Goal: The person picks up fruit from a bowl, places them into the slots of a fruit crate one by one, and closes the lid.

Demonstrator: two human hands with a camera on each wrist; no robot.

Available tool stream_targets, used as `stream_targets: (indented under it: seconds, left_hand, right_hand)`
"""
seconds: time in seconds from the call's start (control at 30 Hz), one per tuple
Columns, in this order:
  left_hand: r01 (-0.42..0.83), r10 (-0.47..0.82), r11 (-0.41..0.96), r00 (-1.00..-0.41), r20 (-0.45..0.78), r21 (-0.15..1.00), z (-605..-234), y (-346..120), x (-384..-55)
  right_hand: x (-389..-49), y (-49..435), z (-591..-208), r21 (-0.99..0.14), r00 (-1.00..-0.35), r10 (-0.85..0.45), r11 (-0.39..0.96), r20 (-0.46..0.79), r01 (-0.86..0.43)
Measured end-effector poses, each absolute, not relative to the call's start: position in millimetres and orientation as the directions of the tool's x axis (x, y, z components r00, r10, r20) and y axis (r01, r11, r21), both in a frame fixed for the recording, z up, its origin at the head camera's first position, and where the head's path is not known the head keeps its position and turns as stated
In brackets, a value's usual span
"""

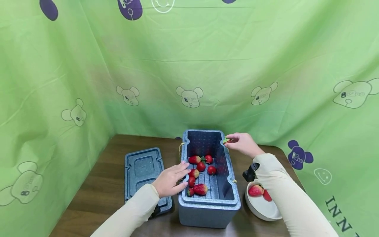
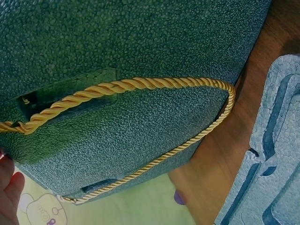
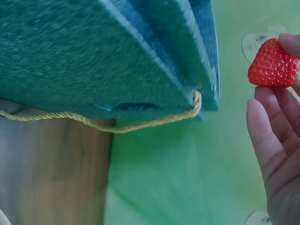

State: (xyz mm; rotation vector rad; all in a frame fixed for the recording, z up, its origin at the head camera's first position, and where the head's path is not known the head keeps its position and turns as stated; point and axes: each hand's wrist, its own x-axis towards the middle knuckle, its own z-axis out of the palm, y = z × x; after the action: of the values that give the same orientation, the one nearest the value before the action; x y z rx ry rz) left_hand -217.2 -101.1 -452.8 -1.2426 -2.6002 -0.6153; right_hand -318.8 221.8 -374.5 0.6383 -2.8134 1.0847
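Observation:
A blue-grey foam box stands on the table with its top off, and several red strawberries lie inside, mostly along its left side. My left hand rests at the box's left rim, fingers extended over the edge. Beside the far right rim, my right hand pinches a strawberry between thumb and fingers. Its green leaves show in the head view. Only a bit of the left hand's fingers appears in the left wrist view.
The box's lid lies on the wooden table to the left. Right of the box is a white bowl with strawberries in it, partly behind the right sleeve. Gold rope hangs along the box's sides. A green cloth hangs behind.

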Motion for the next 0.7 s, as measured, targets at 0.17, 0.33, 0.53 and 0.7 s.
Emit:
stream_targets:
  seconds: [0.17, 0.33, 0.53, 0.7]
  left_hand:
    - [0.760, 0.701, 0.573, -0.648, 0.298, 0.305, -453.6, -101.3, -214.7]
    - [0.767, 0.721, 0.574, -0.639, 0.267, 0.287, -452.2, -101.1, -215.0]
    - [0.778, 0.757, 0.582, -0.625, 0.191, 0.236, -439.0, -100.0, -219.2]
    - [0.768, 0.756, 0.596, -0.635, 0.159, 0.235, -435.0, -103.7, -219.0]
  right_hand:
    - [-322.5, 202.6, -366.3, -0.625, -0.904, -0.399, 0.669, 0.155, -0.402]
    - [-327.2, 182.6, -358.1, -0.635, -0.911, -0.391, 0.673, 0.130, -0.380]
    - [-331.1, 164.7, -355.7, -0.643, -0.924, -0.368, 0.684, 0.103, -0.344]
    - [-333.1, 148.0, -359.5, -0.634, -0.918, -0.380, 0.684, 0.111, -0.360]
